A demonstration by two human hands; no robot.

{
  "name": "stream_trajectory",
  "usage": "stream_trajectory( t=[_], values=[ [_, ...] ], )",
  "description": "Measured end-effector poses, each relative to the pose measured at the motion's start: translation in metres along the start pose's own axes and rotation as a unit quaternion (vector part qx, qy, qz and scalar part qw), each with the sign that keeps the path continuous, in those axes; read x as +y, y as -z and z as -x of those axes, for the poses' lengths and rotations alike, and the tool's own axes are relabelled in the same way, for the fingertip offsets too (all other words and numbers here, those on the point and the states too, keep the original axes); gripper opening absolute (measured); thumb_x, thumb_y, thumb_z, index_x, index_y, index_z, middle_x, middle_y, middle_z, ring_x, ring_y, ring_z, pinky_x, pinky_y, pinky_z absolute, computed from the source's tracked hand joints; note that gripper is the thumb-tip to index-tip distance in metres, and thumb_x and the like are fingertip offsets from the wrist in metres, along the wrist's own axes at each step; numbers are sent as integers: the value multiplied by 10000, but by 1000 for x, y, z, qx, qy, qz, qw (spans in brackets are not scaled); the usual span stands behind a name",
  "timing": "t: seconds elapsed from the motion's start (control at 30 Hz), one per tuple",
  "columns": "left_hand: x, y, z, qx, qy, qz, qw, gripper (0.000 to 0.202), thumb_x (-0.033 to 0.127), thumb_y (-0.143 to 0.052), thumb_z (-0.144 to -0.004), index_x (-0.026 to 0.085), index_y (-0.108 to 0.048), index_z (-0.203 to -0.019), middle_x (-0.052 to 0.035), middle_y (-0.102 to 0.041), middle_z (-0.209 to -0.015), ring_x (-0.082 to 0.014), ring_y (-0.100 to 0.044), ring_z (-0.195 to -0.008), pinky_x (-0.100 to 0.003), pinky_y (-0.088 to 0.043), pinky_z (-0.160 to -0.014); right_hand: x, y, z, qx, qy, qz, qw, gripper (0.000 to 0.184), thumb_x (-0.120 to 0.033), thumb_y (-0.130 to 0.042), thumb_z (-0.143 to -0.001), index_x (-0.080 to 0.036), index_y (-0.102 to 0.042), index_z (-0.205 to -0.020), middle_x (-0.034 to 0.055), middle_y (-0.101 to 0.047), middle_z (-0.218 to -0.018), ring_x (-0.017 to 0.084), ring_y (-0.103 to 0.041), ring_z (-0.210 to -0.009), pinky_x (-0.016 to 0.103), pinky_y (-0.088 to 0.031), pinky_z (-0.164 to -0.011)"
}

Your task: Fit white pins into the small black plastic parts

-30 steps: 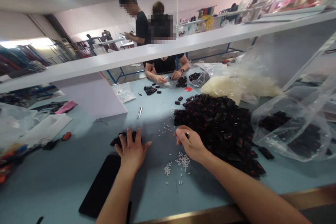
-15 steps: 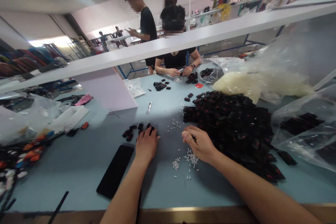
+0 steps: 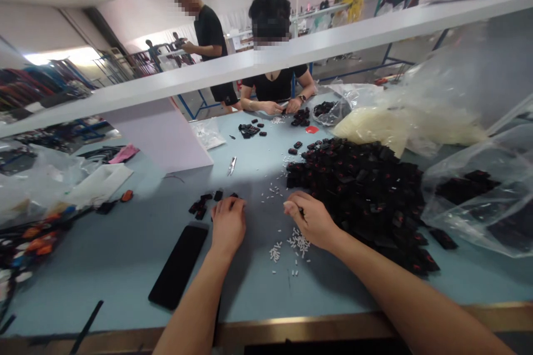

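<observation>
My left hand [image 3: 229, 224] rests palm down on the blue-grey tabletop, its fingers curled under beside a small group of black plastic pieces [image 3: 200, 206]. Its fingertips are mostly hidden, so whatever they hold cannot be made out. My right hand [image 3: 314, 221] is closed with thumb against fingers, and a bit of a small black piece [image 3: 300, 211] shows in its grip. Just below it lie scattered small white cylinders [image 3: 298, 241]. A big heap of black pieces with red marks [image 3: 358, 177] sits right behind and beside this hand.
A black phone [image 3: 179, 266] lies left of my forearm. Small thread snips [image 3: 232, 165] lie farther back. Across the table a seated person [image 3: 272, 89] handles small parts under a white shelf [image 3: 250, 66]. Clear plastic bags [image 3: 483, 188] stand at right; orange-tipped cords [image 3: 41, 241] lie at left.
My left hand has drawn slightly back from the black pieces, its fingers more curled. My right hand stays closed in nearly the same place. The view has shifted a little.
</observation>
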State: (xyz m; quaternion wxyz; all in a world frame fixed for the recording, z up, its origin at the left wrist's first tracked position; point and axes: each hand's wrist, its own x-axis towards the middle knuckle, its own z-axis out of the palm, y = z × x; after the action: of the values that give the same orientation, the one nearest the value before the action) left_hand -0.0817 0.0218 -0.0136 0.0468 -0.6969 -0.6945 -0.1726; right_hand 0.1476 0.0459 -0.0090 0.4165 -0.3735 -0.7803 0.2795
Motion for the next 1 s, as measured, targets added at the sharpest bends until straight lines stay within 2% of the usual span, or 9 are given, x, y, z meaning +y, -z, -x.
stream_trajectory(
  t=[0.17, 0.3, 0.37, 0.47, 0.53, 0.7, 0.83, 0.9, 1.0],
  values=[
    [7, -3, 3, 24, -10, 154, 988, 386, 188, -480, -875, 230, -603, -1239, -112, -648, -1093, -262, -596, -1035, -405, -461, -928, 3, -4, 2, -145, 9, 155, 977, 142, -189, -518, -916, -202, -656, -947, 65, -629, -936, 175, -591, -842, 265, -445, -731],
    [15, -5, 6, 8, 13, 268, 963, 288, 249, -568, -850, 271, -679, -1116, -64, -696, -1069, -250, -631, -1023, -375, -478, -927, 2, -14, 5, -237, 44, 275, 931, 104, -188, -581, -877, -186, -683, -898, 77, -659, -897, 218, -593, -876, 295, -440, -737],
    [19, -5, 6, -15, 52, 336, 940, 249, 276, -596, -834, 284, -704, -1058, -46, -710, -1031, -234, -673, -908, -350, -528, -818, 1, -19, 7, -254, 61, 304, 916, 118, -173, -568, -882, -167, -685, -881, 89, -670, -886, 228, -594, -863, 311, -441, -744],
    [24, -5, 6, -50, 128, 456, 880, 267, 331, -630, -799, 258, -700, -1046, -55, -700, -1005, -204, -686, -688, -298, -537, -545, 0, -26, 9, -259, 72, 331, 905, 134, -145, -552, -879, -146, -684, -857, 111, -675, -862, 242, -593, -843, 330, -440, -728],
    [27, -4, 5, -61, 159, 523, 835, 295, 363, -654, -773, 227, -684, -1032, -65, -679, -1009, -193, -679, -630, -286, -521, -472, 0, -29, 11, -257, 78, 343, 900, 141, -124, -547, -869, -141, -684, -843, 123, -673, -855, 254, -591, -846, 339, -438, -717],
    [29, -4, 3, -61, 187, 646, 738, 313, 423, -678, -772, 190, -619, -973, -44, -637, -954, -171, -676, -621, -279, -528, -492, 1, -27, 10, -241, 76, 349, 902, 120, -120, -561, -837, -114, -680, -856, 141, -666, -848, 273, -594, -846, 356, -445, -712],
    [28, -2, 2, -58, 197, 726, 656, 278, 425, -679, -792, 173, -588, -867, -35, -642, -907, -176, -687, -663, -264, -520, -519, 4, -19, 6, -200, 18, 286, 937, 96, -160, -606, -811, -133, -654, -890, 106, -673, -879, 243, -607, -855, 321, -442, -734],
    [28, 1, 1, -61, 194, 748, 632, 253, 380, -710, -778, 163, -589, -825, -37, -647, -914, -189, -697, -732, -263, -530, -568, 5, -16, 4, -179, -23, 240, 954, 122, -135, -603, -792, -142, -637, -909, 83, -676, -879, 218, -611, -843, 296, -435, -734],
    [28, 4, 2, -82, 180, 763, 616, 207, 297, -752, -744, 161, -619, -824, -48, -644, -1003, -214, -696, -851, -247, -525, -599, 7, -15, 1, -151, -84, 169, 970, 149, -90, -584, -752, -148, -619, -885, 60, -668, -830, 185, -603, -768, 268, -423, -688]
  ],
)
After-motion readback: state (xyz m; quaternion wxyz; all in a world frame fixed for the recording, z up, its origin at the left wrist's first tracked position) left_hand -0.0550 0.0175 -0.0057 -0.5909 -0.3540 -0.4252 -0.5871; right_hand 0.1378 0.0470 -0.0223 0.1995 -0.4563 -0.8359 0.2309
